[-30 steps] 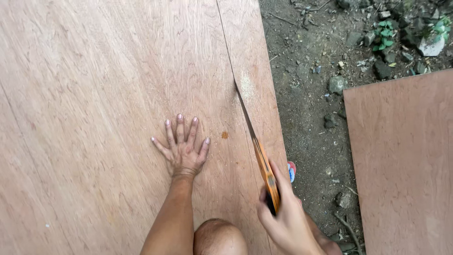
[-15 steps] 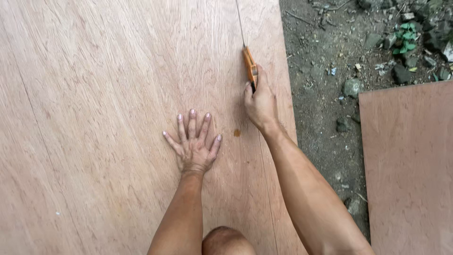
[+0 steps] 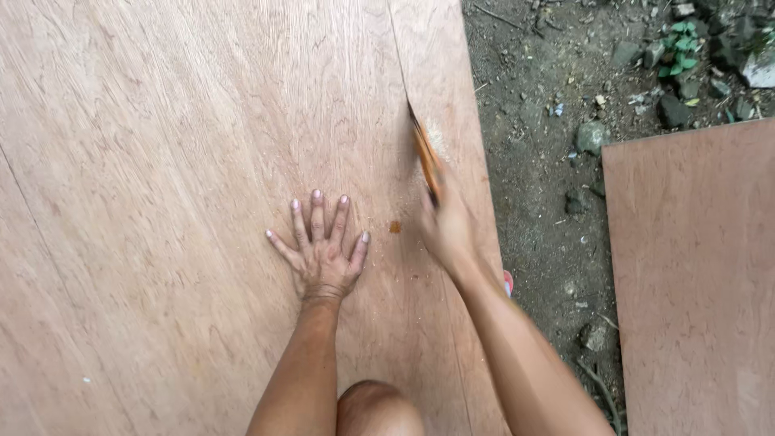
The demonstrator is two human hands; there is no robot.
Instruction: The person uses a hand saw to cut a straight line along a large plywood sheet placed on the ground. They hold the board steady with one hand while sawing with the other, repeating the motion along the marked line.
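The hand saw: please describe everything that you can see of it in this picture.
The hand saw has an orange handle and a thin dark blade. The right hand grips the handle, so most of it is hidden. The blade points away from the person and sits in a long straight cut in the large plywood sheet, near the sheet's right edge. Pale sawdust lies beside the blade. The saw looks blurred, so its teeth cannot be seen.
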